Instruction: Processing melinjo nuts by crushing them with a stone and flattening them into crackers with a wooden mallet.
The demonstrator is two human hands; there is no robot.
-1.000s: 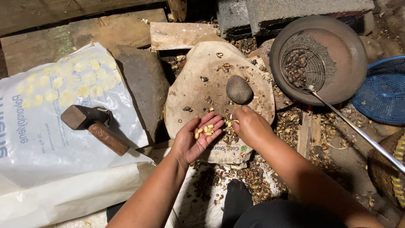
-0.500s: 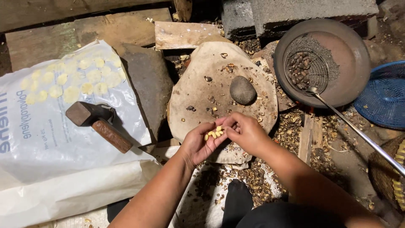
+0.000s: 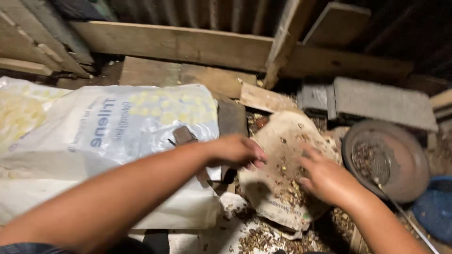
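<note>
1. Brown husks and shell scraps (image 3: 256,237) are littering the dirt floor nearest the camera, beside a crumpled printed paper sack (image 3: 282,214) that is lying under the work spot.
2. Bare and tanned, the left forearm is crossing the frame from the lower left, and the left hand (image 3: 235,150) is hovering palm-down over the edge of the white bag. Its fingers are curling loosely together, and motion blur is hiding whether they are pinching anything.
3. Coming in from the lower right, the right hand (image 3: 325,181) is resting on the flat stone slab (image 3: 287,146), its fingers lying close together and pointing left, with the fingertips touching the slab among scattered nut fragments.
4. Pale, rough and rounded, the slab is sitting between the two hands, dotted with small crumbs.
5. Glossy white plastic, the big sack (image 3: 122,127) is spreading across the left half of the floor, with yellowish pieces showing through it; a dark hammer head (image 3: 183,135) is poking up on it just behind the left wrist.
6. Right of the slab, a round dark metal pan (image 3: 409,155) is holding a wire strainer (image 3: 372,162) full of dark shells, and a blue basket (image 3: 435,214) is sitting at the frame's edge.
7. Farther back, grey concrete blocks (image 3: 376,101), worn wooden planks (image 3: 174,44) and corrugated sheeting are closing off the space.
</note>
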